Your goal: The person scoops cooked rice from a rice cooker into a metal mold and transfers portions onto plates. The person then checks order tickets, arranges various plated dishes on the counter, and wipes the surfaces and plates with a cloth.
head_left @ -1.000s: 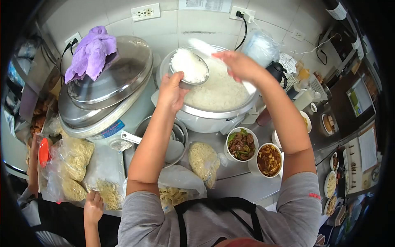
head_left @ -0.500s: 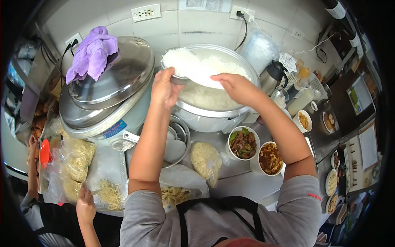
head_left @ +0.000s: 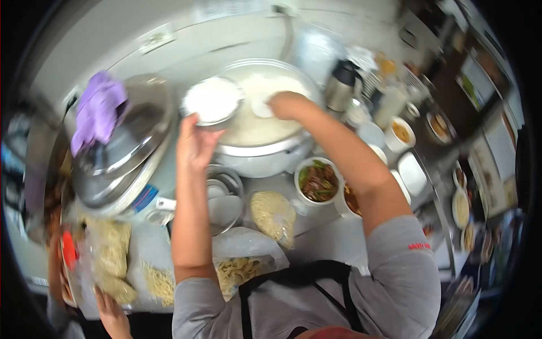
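My left hand point(head_left: 197, 144) is closed around the near edge of a small round bowl point(head_left: 213, 101) with a metallic rim, filled level with white rice. The bowl is at the left rim of a large rice cooker point(head_left: 254, 152). Over the cooker's open pot, my right hand point(head_left: 287, 106) grips a white rice paddle point(head_left: 261, 106); its blade is down by the cooked rice point(head_left: 248, 134). Motion blur hides whether the blade touches the rice. My right fingers are partly hidden behind the back of the hand.
Left stands another cooker with metal lids point(head_left: 127, 127) and a purple cloth point(head_left: 99, 110). Nearer are bagged noodles point(head_left: 272, 217) and a metal basin point(head_left: 228, 198). At right are a meat-and-greens bowl point(head_left: 318, 181) and a thermos point(head_left: 341, 85). Another person's hand point(head_left: 112, 316) is at lower left.
The paddle has moved off the bowl's rice and down into the cooker's opening. The bowl now shows a flatter top of rice. My view has shifted and turned.
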Motion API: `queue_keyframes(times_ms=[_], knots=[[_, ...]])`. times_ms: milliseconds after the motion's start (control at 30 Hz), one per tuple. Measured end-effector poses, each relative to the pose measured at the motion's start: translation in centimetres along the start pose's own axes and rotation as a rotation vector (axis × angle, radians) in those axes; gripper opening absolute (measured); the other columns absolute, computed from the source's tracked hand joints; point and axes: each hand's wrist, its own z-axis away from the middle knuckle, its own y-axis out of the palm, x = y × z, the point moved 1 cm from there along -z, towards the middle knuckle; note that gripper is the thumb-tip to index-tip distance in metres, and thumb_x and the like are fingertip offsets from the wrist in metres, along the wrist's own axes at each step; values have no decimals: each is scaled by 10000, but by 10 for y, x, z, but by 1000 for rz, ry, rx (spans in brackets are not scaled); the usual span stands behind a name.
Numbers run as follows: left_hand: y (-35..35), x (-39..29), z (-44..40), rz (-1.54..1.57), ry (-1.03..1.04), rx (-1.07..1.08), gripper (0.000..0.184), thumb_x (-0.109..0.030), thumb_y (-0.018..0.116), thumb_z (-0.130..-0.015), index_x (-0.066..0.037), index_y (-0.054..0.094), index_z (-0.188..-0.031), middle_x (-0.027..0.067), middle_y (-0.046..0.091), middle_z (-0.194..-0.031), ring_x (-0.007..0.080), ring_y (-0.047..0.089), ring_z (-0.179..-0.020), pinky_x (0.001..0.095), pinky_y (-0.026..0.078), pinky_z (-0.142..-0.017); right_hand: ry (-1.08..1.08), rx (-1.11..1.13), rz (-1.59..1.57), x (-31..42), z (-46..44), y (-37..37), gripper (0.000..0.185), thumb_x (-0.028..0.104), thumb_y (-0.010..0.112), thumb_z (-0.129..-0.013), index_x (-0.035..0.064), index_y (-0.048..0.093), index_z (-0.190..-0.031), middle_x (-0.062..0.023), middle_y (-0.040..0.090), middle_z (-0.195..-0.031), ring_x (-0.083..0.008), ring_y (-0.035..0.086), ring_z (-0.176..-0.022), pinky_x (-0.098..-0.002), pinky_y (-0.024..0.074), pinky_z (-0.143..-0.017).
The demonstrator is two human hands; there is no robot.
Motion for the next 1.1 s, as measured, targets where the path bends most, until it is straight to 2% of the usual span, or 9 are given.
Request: queue_keyframes(times_ms=[67, 167, 267, 500, 667, 800, 900, 1000, 1100], knots=[[21, 1, 15, -40, -77, 31, 457, -185, 521, -741, -16, 379, -1141, 148, 433, -1172, 286, 421, -1083, 463, 351, -902, 14, -215, -9, -2, 4, -3, 334, 235, 375, -800, 119, 519, -1079, -146, 570, -951, -302, 550, -838, -398, 431, -719], [56, 24, 37, -47, -205, 105, 511, -190, 521, -745, 12, 334, -1175, 156, 382, -1220, 295, 388, -1115, 467, 334, -920, 247, 99, -1401, 9, 66, -29, 606, 505, 310, -815, 26, 384, -1179, -208, 494, -1076, -324, 490, -970, -456, 382, -804], [94, 64, 60, -109, -299, 193, 548, -221, 511, -764, 29, 294, -1200, 157, 369, -1231, 293, 379, -1123, 457, 326, -927, -56, 180, -1974, -3, 135, -17, 595, 507, 349, -803, 96, 315, -1231, -141, 361, -1240, -332, 367, -1123, -567, 309, -844], [168, 207, 95, -121, -645, 289, 470, -292, 502, -797, -35, 376, -1170, 87, 408, -1208, 219, 414, -1081, 390, 333, -893, 16, -28, -2418, -114, 294, 21, 565, 470, 432, -775, 131, 349, -1219, -126, 414, -1201, -336, 438, -1059, -554, 394, -779], [203, 323, 102, -379, -751, 71, 394, -408, 516, -781, -115, 472, -1042, 12, 458, -950, 159, 401, -884, 308, 309, -776, 312, -465, -2230, -228, 393, 43, 490, 374, 466, -775, 97, 389, -1171, -109, 476, -1134, -285, 498, -995, -450, 434, -776], [226, 365, 102, -375, -757, 118, 465, -376, 552, -758, -104, 417, -1110, 31, 379, -1025, 163, 372, -891, 333, 326, -772, 638, -767, -1392, -329, 426, 71, 474, 284, 545, -736, 62, 400, -1129, -122, 514, -1046, -282, 516, -957, -429, 446, -752], [240, 389, 103, -378, -747, 84, 424, -365, 535, -768, -111, 430, -1091, 29, 400, -998, 177, 389, -913, 330, 334, -775, 735, -572, -617, -361, 429, 74, 506, 258, 599, -703, 54, 410, -1126, -155, 463, -1120, -312, 443, -1054, -438, 400, -819], [247, 406, 105, -415, -713, 50, 395, -356, 531, -769, -117, 447, -1071, 26, 412, -986, 180, 403, -919, 327, 345, -764, 318, -248, 73, -394, 424, 118, 509, 268, 608, -694, 90, 429, -1135, -133, 382, -1226, -329, 263, -1190, -464, 289, -923], [251, 425, 105, -479, -665, 34, 372, -316, 541, -766, -117, 453, -1068, 27, 431, -971, 180, 423, -898, 320, 359, -745, 371, -168, -82, -404, 417, 124, 476, 269, 588, -705, 134, 450, -1140, -81, 344, -1273, -335, 128, -1237, -498, 199, -962]])
